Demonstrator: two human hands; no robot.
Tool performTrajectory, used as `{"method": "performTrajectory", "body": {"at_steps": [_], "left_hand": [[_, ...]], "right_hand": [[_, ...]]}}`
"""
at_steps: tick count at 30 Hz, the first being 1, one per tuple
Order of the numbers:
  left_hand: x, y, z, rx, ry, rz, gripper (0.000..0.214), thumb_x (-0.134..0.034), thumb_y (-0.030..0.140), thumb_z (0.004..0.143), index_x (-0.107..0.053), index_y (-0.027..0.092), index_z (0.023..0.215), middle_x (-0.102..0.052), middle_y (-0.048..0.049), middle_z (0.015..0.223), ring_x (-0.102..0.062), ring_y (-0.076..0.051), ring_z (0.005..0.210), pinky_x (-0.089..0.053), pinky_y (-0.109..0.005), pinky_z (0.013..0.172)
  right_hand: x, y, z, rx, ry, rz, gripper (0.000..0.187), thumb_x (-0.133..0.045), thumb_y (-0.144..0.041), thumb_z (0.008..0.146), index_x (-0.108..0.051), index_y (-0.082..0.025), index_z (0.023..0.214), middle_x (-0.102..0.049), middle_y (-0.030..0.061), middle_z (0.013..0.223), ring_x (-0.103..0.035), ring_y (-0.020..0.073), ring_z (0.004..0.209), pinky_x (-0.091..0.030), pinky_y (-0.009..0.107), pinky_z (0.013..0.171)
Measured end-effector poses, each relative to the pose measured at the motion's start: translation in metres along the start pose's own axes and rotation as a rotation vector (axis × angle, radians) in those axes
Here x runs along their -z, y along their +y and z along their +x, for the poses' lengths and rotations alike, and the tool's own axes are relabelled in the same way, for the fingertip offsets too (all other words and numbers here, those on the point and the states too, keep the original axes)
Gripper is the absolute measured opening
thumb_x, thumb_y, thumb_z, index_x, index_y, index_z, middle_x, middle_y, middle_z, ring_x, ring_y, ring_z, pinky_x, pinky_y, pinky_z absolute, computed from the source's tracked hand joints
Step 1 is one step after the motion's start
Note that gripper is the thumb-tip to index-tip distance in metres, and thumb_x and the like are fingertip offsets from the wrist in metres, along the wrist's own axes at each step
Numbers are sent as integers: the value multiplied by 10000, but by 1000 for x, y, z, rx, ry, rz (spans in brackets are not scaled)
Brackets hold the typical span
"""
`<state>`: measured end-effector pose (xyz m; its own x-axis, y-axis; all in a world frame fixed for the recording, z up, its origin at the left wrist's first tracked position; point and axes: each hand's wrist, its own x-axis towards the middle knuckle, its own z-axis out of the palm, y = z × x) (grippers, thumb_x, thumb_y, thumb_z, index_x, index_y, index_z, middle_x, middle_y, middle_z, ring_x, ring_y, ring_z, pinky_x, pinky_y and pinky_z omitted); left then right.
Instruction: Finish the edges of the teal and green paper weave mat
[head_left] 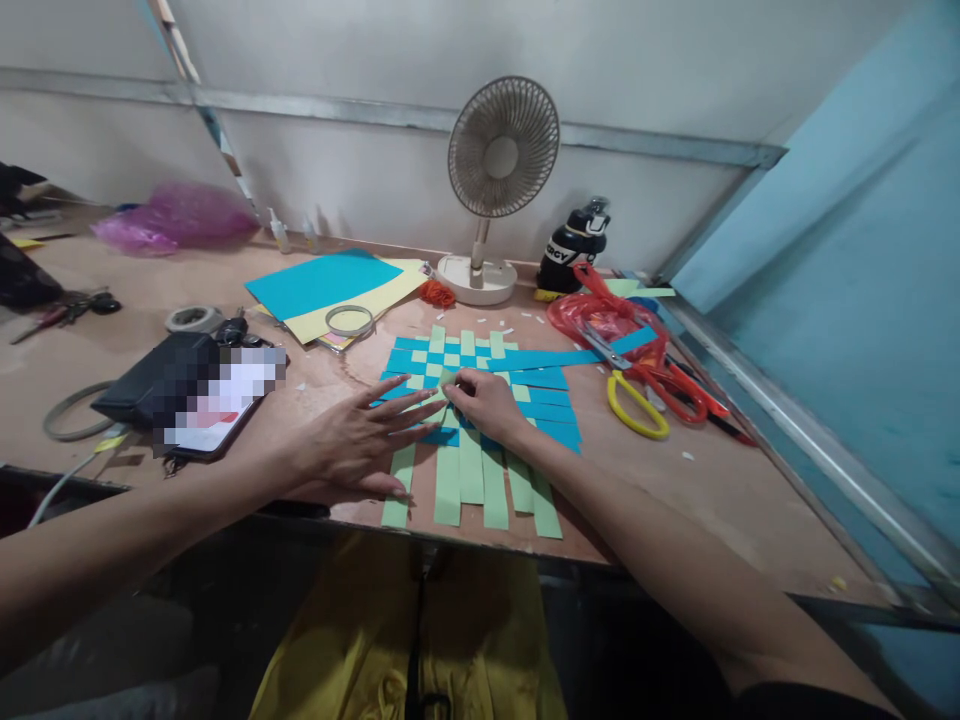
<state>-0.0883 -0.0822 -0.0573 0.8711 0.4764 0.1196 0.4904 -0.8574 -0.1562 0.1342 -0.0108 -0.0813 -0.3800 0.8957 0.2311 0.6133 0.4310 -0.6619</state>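
Observation:
A woven mat of blue and pale green paper strips (471, 475) lies on the table in front of me. Its upper part is a checkered weave; the green ends hang loose toward the table's front edge. My left hand (360, 430) rests flat with fingers spread over the mat's left side. With fingertips pinched together, my right hand (484, 400) grips a green paper strip (448, 382) near the middle of the weave. A separate blue strip (577, 355) stretches from the mat's upper right toward the scissors.
Yellow-handled scissors (637, 405) and a red plastic bag (600, 310) lie right. Behind stand a fan (480, 275) and a black bottle (570, 250). Blue and yellow paper sheets (322, 290), a phone (229, 400), a black case (161, 375) and a tape roll (193, 319) lie left.

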Motion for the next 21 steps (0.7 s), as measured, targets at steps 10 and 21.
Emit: {"method": "performTrajectory", "body": {"at_steps": [10,21], "left_hand": [[0,5,-7,4,105,33,534,-498,492,909,-543,138,1306,-542,-134,1379,-424,-269,1334,-179,-470,1194],[0,59,20,474,181,378,674,-361,665,889,-687,97,1047,-661,-165,1029,-556,-291,964,-398,-463,918]], "right_hand": [[3,-1,8,-69,-56,63,226,-541,-289,872,-551,-194,666,-586,-22,524,-535,115,485,-341,237,522],[12,4,16,11,-179,77,203,-548,-285,863,-552,-195,682,-563,-45,503,-544,108,453,-366,224,526]]}}
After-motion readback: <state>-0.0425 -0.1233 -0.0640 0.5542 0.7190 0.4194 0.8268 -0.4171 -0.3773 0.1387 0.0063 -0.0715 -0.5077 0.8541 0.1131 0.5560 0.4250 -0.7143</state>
